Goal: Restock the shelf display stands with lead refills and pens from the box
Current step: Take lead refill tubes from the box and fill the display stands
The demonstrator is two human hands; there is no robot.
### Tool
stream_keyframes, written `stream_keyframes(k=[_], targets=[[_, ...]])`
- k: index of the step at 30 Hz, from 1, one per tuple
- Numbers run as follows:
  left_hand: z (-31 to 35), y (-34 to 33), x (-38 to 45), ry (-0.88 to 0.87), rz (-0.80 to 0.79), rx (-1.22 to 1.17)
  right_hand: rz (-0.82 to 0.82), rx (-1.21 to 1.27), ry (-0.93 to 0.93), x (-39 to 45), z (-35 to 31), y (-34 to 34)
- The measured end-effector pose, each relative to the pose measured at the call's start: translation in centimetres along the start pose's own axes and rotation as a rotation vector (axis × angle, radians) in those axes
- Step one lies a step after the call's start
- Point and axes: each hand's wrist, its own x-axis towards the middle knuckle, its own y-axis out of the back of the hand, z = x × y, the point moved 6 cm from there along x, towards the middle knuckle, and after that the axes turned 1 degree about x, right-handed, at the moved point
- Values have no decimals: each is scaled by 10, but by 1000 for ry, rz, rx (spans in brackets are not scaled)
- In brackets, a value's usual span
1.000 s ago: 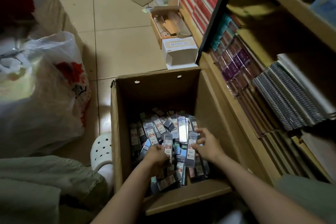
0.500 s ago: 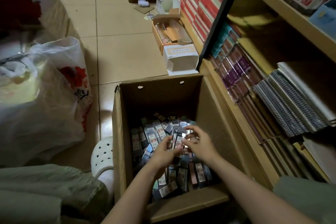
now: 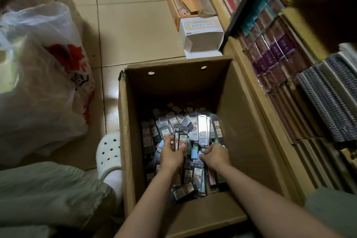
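An open cardboard box (image 3: 243, 121) stands on the floor beside the shelf, its bottom covered with several loose lead refill packs (image 3: 201, 131). Both my hands are down inside it. My left hand (image 3: 171, 153) grips a small upright bundle of refill packs (image 3: 180, 138) with red and white labels. My right hand (image 3: 215, 154) lies just to the right, fingers curled down into the pile around a pack; which pack it holds is hidden under the hand.
A wooden shelf (image 3: 257, 91) with purple packets and spiral notebooks (image 3: 326, 98) runs along the right. A white carton (image 3: 201, 34) and a small open box (image 3: 185, 0) sit on the floor beyond. A big plastic bag (image 3: 42, 75) fills the left; my white shoe (image 3: 109, 152) touches the box.
The view tipped downward. My hands, working together over the bundle before, have separated: the left keeps the bundle, the right dropped lower right into the pile.
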Motion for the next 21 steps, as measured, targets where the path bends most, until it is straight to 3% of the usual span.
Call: stream_keyframes(k=[6, 11, 17, 21], targets=[[-6, -8, 3, 25, -40, -15, 35, 66, -1, 2, 3, 12], [22, -19, -21, -33, -185, -38, 143, 174, 260, -24, -24, 64], [143, -11, -62, -230, -422, 12, 303, 314, 573, -76, -92, 198], [242, -7, -111, -442, -576, 192, 348, 458, 703, -134, -116, 282]])
